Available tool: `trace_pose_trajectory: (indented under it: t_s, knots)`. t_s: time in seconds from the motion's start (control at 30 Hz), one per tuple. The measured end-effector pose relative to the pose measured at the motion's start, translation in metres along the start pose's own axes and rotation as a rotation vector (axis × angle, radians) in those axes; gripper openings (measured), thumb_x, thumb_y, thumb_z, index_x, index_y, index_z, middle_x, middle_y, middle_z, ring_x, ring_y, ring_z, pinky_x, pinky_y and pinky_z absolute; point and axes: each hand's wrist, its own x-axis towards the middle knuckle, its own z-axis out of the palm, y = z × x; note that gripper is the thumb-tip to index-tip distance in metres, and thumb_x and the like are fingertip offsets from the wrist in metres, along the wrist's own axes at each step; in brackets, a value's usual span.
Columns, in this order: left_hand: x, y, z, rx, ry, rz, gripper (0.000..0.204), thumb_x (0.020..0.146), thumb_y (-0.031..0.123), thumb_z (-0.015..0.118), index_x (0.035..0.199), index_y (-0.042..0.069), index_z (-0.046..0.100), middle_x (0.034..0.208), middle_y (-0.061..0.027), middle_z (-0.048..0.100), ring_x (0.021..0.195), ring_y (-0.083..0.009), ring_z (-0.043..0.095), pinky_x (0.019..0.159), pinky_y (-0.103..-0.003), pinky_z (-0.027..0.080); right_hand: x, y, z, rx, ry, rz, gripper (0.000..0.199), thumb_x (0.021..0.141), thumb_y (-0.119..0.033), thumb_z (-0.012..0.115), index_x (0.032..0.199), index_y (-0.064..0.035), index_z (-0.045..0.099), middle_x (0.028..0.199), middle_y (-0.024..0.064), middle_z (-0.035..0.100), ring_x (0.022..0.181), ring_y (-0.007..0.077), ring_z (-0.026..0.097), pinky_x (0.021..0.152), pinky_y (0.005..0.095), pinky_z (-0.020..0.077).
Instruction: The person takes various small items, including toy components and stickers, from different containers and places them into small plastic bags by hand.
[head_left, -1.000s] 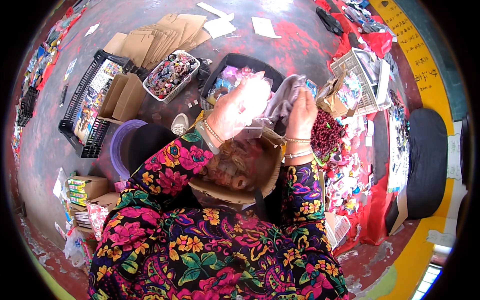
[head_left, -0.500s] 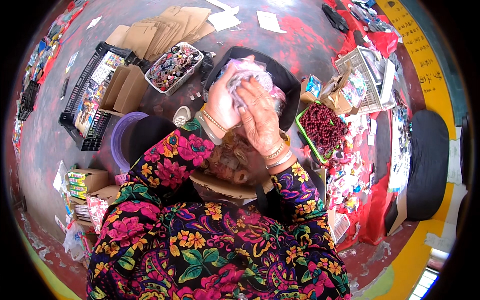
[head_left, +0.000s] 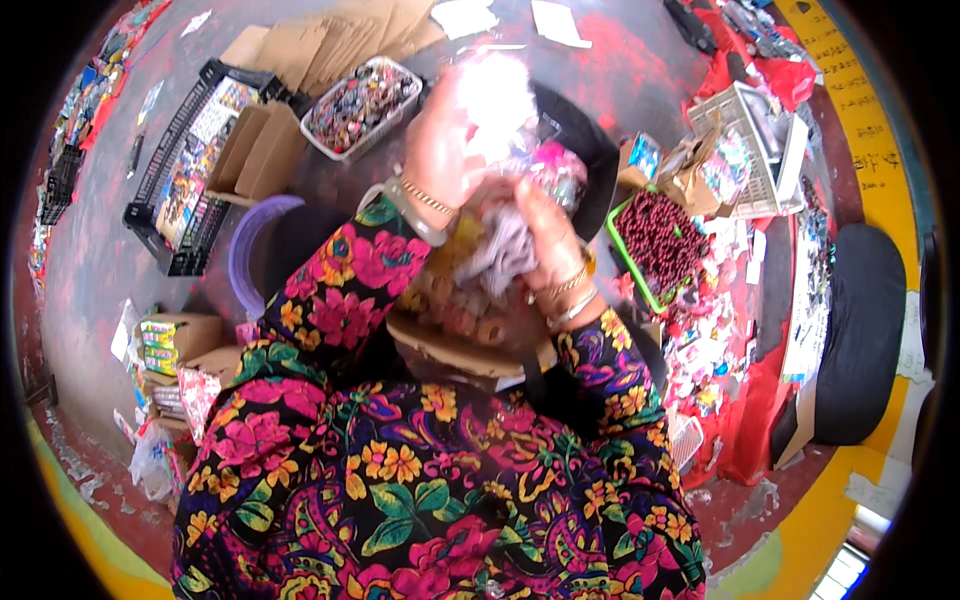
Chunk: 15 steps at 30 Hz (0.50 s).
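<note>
Both hands are raised over a cardboard box (head_left: 470,345) on the lap: the left hand (head_left: 440,150) grips the top of a clear plastic bag (head_left: 495,95), blurred, while the right hand (head_left: 545,240) closes around its lower part, packed with small pink and purple pieces. Right of the box sits a green tray of dark red beads (head_left: 655,235); beyond it, a white basket of mixed trinkets (head_left: 360,105).
</note>
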Motion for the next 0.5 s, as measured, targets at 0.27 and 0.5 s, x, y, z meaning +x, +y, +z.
trace_pose_trajectory:
  t_s: [0.27, 0.5]
  knots:
    - [0.006, -0.028, -0.016, 0.579, 0.026, 0.291, 0.042, 0.094, 0.030, 0.036, 0.126, 0.002, 0.042, 0.121, -0.0107, 0.050, 0.111, -0.0186, 0.050, 0.090, -0.029, 0.040, 0.005, -0.015, -0.038, 0.243, 0.126, -0.263, 0.015, 0.084, -0.009, 0.059, 0.094, 0.0011, 0.062, 0.086, 0.0088, 0.065, 0.076, 0.0182, 0.062, 0.068, 0.0304, 0.0527]
    - [0.005, 0.005, -0.007, 0.277, 0.083, 0.135, 0.042, 0.094, 0.030, 0.035, 0.125, 0.002, 0.043, 0.127, -0.0095, 0.046, 0.124, -0.0189, 0.038, 0.100, -0.033, 0.030, -0.011, 0.033, -0.103, -0.733, 0.115, 0.156, 0.012, 0.078, -0.003, 0.059, 0.087, -0.0006, 0.066, 0.078, 0.0054, 0.065, 0.072, 0.0105, 0.060, 0.067, 0.0245, 0.0475]
